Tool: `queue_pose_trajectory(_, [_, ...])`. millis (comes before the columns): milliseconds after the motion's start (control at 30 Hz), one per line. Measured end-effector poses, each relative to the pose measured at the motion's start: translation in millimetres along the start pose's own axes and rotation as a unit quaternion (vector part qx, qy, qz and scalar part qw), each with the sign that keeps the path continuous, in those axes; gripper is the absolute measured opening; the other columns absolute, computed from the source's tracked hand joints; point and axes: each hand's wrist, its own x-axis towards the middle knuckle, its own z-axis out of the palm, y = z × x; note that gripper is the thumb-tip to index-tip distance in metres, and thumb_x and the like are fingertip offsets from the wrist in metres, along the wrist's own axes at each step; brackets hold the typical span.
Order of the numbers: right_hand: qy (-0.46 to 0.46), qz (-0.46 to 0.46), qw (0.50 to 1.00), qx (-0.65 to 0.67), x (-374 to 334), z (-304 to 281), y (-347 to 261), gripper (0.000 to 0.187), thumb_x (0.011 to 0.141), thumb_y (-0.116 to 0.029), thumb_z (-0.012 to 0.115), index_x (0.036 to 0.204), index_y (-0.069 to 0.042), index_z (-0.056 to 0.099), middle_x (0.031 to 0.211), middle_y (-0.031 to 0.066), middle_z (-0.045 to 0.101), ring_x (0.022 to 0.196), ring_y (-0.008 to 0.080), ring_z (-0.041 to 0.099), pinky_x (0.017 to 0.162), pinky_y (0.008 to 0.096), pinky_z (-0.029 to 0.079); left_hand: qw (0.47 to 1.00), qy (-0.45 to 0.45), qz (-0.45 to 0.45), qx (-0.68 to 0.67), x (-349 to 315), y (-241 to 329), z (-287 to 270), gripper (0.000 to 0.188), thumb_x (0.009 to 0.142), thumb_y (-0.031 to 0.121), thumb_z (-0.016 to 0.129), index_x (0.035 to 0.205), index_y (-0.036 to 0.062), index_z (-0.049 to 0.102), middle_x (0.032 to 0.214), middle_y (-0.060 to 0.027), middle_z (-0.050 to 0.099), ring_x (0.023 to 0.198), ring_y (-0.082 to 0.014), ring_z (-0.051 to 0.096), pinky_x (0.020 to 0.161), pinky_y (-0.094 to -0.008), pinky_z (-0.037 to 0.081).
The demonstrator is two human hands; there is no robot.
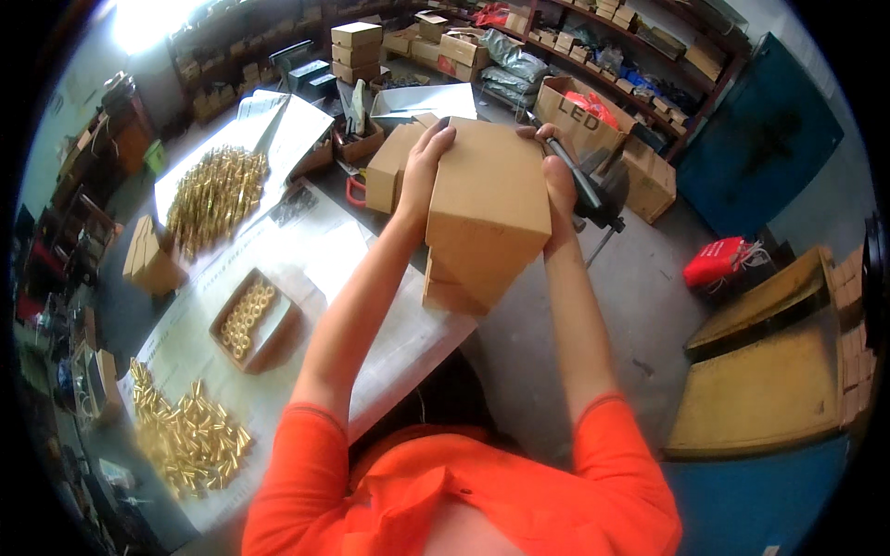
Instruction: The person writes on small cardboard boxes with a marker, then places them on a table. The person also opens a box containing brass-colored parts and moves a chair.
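Leftmost, dim clutter (pixel 69 371) blurs into the dark fisheye rim and is hard to sort out. Next comes a pale tabletop (pixel 394 334), its near left edge bearing a heap of small brass-coloured cones (pixel 195 435), too jumbled to count. Further back, a tan cardboard piece (pixel 148 259) stands by the table's edge, and a larger brass-coloured pile (pixel 218 195) lies on white sheeting, single parts merging in the glare. Between the two heaps sits a small open box (pixel 275 335) with round, ring-like pieces (pixel 247 320) along one side.

Toward the middle, the left hand (pixel 425 171) presses the left side of a tan cardboard box (pixel 491 176), fingertips at its far edge; a second carton (pixel 382 176) is partly hidden behind that wrist. The cardboard box is held up in front of the body, past the tabletop's right edge. More cardboard (pixel 468 269) shows below it; whether that is joined or stacked, I cannot tell. The right hand (pixel 558 190) grips the opposite side, its palm out of sight. A dark rod (pixel 577 174) passes just beside it, contact unclear.

Farther right lie a red bag (pixel 714 262) and worn yellowish panels (pixel 756 385).
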Motion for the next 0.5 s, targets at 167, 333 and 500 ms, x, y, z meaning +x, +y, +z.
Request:
queue_pose_trajectory(167, [-0.079,-0.001,0.991,0.111,-16,7,-11,0.032,0.085,-0.022,0.062,0.105,-0.006,0.043,0.112,0.0129,0.054,0.108,0.0221,0.051,0.094,0.0356,0.044,0.999,0.046,0.0,0.024,-29,11,2,0.06,0.089,0.032,0.053,0.131,-0.0078,0.039,0.122,-0.0154,0.051,0.11,-0.0187,0.049,0.094,-0.0263,0.036])
queue_pose_trajectory(333, [-0.065,0.023,0.993,0.091,-21,15,-18,0.033,0.085,-0.025,0.062,0.105,-0.006,0.043,0.112,0.0134,0.055,0.108,0.0223,0.052,0.094,0.0356,0.045,0.992,0.035,0.035,0.12,-36,15,-12,0.054,0.089,0.026,0.054,0.13,-0.0063,0.042,0.124,-0.0168,0.052,0.113,-0.0214,0.05,0.097,-0.029,0.037])
queue_pose_trajectory(500, [-0.056,0.004,0.998,0.036,-15,8,-13,0.029,0.085,-0.02,0.062,0.105,-0.007,0.044,0.109,0.0116,0.057,0.106,0.0212,0.053,0.092,0.0348,0.046,0.792,-0.067,0.305,0.525,-96,43,-46,0.063,0.072,0.005,0.062,0.132,0.0033,0.043,0.13,-0.0189,0.048,0.121,-0.0366,0.046,0.103,-0.0443,0.035])
